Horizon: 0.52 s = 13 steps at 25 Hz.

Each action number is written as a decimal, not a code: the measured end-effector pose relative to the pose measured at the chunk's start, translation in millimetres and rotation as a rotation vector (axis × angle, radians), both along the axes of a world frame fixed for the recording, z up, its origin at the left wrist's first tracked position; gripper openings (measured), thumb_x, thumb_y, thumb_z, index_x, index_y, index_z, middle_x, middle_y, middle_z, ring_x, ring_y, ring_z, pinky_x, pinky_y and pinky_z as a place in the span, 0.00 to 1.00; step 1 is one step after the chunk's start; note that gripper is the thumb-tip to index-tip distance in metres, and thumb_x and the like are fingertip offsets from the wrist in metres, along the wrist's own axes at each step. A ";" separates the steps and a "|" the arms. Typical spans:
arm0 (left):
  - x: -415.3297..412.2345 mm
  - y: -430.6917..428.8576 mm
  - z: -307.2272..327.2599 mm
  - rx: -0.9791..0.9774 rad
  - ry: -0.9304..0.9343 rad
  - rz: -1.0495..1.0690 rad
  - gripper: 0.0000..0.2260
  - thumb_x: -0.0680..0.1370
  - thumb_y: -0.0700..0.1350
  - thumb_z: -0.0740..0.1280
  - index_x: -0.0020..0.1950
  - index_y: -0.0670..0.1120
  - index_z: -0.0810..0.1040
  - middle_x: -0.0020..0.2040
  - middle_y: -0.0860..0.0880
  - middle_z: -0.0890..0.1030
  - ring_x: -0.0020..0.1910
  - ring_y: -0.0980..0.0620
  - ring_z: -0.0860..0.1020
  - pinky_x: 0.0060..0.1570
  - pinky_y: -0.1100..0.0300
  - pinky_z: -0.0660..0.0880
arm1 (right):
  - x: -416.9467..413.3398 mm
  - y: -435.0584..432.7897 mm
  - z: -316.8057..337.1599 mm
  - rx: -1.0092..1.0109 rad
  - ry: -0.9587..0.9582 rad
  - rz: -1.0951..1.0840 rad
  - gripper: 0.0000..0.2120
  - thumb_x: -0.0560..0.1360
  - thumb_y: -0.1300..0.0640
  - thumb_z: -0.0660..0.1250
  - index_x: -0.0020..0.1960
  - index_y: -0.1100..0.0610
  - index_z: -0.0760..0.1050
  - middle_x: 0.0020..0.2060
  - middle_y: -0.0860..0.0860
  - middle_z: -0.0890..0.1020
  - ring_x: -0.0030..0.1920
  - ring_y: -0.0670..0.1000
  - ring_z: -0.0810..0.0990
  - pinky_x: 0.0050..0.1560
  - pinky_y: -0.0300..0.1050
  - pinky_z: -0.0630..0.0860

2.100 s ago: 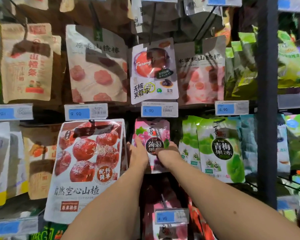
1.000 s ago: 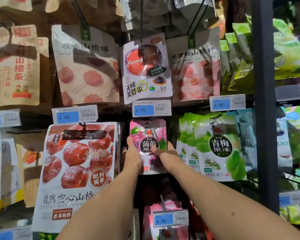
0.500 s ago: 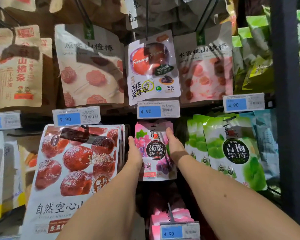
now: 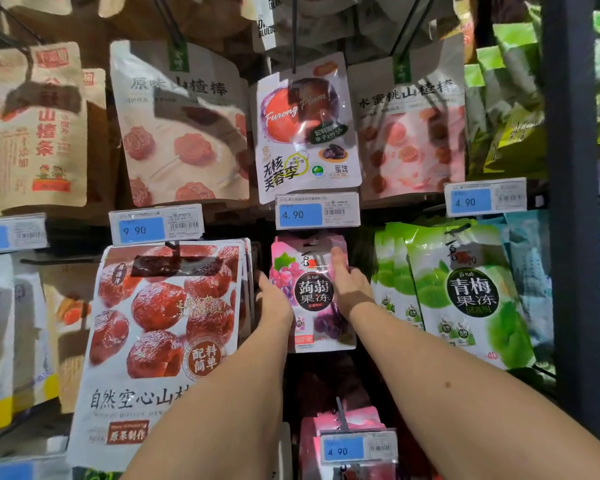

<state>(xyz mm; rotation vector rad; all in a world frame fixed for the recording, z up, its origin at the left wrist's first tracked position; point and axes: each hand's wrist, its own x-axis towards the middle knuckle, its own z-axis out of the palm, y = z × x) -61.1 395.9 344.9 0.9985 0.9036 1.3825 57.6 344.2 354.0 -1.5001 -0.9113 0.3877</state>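
- Right hand (image 4: 349, 289) pinches the upper right edge of a pink pouch (image 4: 312, 291). The thumb lies flat up the front, and the fingers curl behind it, out of sight.
- Left hand (image 4: 274, 301) rests against the pouch's left edge, a little lower. Its fingers vanish into the gap beside a big bag of red fruit (image 4: 167, 323), so whether they grip cannot be told.
- The pouch hangs upright, long axis vertical, on the middle row of a shop rack. It is straight ahead of the person, between both hands and directly under a price tag (image 4: 317, 213) reading 4.90.
- The right hand sits higher, nearer the hanging hole, so it would probably lead any slide along the peg.
- The peg itself is hard to make out in the shadow beneath the tag, and anything behind the pouch is hidden.
- Green pouches (image 4: 465, 292) hang just to the right. More pink packets (image 4: 340, 422) hang below, partly covered by the forearms.
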 end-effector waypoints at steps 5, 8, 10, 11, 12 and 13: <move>-5.1 -22.5 -1.9 0.121 0.289 0.128 0.25 0.88 0.50 0.43 0.84 0.43 0.55 0.81 0.38 0.61 0.79 0.38 0.62 0.78 0.45 0.59 | -12.2 -17.4 7.3 0.037 0.018 -0.060 0.43 0.78 0.27 0.50 0.82 0.55 0.58 0.80 0.56 0.63 0.78 0.60 0.64 0.77 0.57 0.58; -5.7 -49.2 4.7 0.135 0.298 0.186 0.23 0.88 0.50 0.47 0.83 0.43 0.59 0.81 0.40 0.64 0.78 0.39 0.64 0.76 0.47 0.60 | -25.9 -35.0 11.6 0.101 0.046 -0.072 0.37 0.81 0.33 0.55 0.82 0.53 0.58 0.80 0.56 0.63 0.77 0.61 0.65 0.75 0.56 0.60; -9.1 -69.2 5.1 0.224 0.326 0.226 0.23 0.88 0.45 0.49 0.83 0.43 0.57 0.82 0.43 0.62 0.79 0.41 0.63 0.75 0.49 0.61 | -37.0 -49.9 13.2 0.134 0.030 -0.066 0.33 0.82 0.37 0.57 0.81 0.54 0.60 0.78 0.57 0.66 0.75 0.61 0.67 0.73 0.54 0.63; -10.7 -76.8 0.8 0.261 0.295 0.219 0.22 0.88 0.46 0.50 0.83 0.45 0.59 0.81 0.44 0.65 0.78 0.42 0.66 0.74 0.50 0.63 | -39.1 -54.2 9.5 0.151 0.012 -0.079 0.31 0.83 0.40 0.58 0.80 0.55 0.61 0.77 0.57 0.67 0.75 0.61 0.68 0.73 0.53 0.63; -12.6 -86.4 -2.4 0.297 0.334 0.238 0.22 0.88 0.47 0.51 0.82 0.47 0.62 0.78 0.45 0.70 0.76 0.43 0.69 0.72 0.50 0.66 | -46.4 -65.0 10.4 0.149 -0.006 -0.097 0.30 0.83 0.43 0.59 0.80 0.56 0.62 0.76 0.57 0.69 0.74 0.60 0.68 0.71 0.52 0.64; -13.5 -90.4 -4.6 0.325 0.341 0.256 0.21 0.86 0.48 0.53 0.81 0.49 0.65 0.76 0.46 0.73 0.73 0.43 0.72 0.71 0.49 0.68 | -49.7 -70.8 9.7 0.157 -0.015 -0.121 0.29 0.82 0.45 0.60 0.79 0.56 0.63 0.75 0.57 0.71 0.73 0.60 0.70 0.69 0.51 0.65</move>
